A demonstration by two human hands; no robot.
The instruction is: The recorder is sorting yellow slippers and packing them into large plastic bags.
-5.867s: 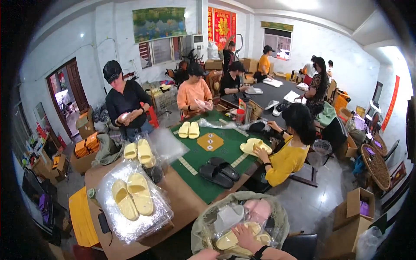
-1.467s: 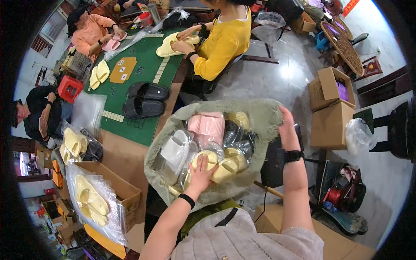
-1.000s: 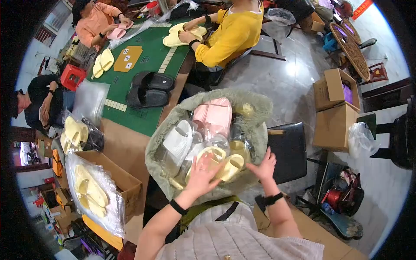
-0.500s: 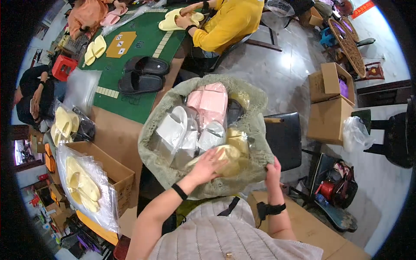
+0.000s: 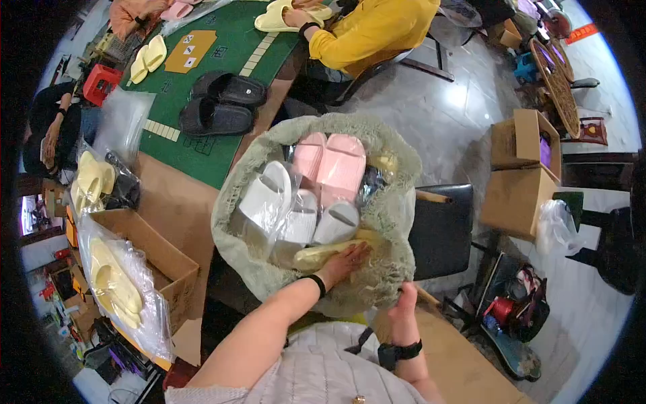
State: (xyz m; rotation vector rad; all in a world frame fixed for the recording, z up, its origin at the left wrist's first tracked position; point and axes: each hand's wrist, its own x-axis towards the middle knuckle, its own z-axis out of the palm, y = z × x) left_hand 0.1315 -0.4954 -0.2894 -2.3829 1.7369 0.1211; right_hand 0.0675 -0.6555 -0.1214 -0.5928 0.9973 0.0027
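Sorting step, by the look of it: left hand [image 5: 346, 259] flat, fingers apart, on bagged yellow slippers [image 5: 323, 254] inside the green sack [image 5: 390, 222] — right hand [image 5: 406, 311] pinching the rim. Next, likely: closing a grip.

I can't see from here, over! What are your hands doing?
Left hand inside sack, flat on yellow slippers. Right hand gripping sack's rim. Nothing blocking.

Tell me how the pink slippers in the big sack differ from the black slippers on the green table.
The pink slippers lie in the grey-green sack among bagged pairs; the black slippers lie on the green table. Pink is pale, black dark. The left hand reaches in near the pink ones, not the black. Both are pairs.
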